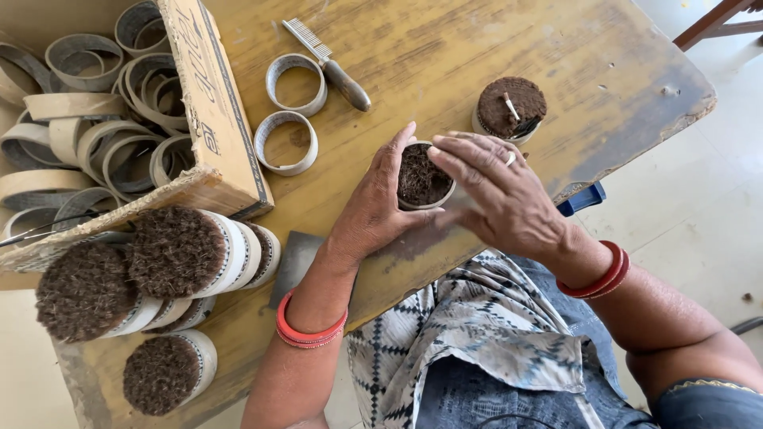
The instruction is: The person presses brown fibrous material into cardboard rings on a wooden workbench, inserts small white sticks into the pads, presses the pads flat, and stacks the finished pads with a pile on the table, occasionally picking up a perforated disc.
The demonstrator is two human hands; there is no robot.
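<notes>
**Both hands on a fibre-filled ring at the table's middle**

Near the centre of the frame, the left hand [380,199] curls around a short ring [422,176] packed with dark brown fibre, fingers closed against its left wall and thumb low on the near side. The right hand [501,195] lies over the ring's right edge with fingers spread flat and touching its rim, so it presses rather than clamps. The ring stands upright on the worn wooden table [445,56].

Just beyond the right hand, toward the upper right, stands a second filled ring [510,107] with a small white piece and a dark bit lying on top. In the upper middle lie two empty rings [286,119] and a metal comb [327,63] with a dark handle. A cardboard box [214,119] in the upper left holds many empty rings. At the lower left, finished brushes [159,278] lie stacked on their sides. A dark flat plate [296,262] rests near the left wrist.
</notes>
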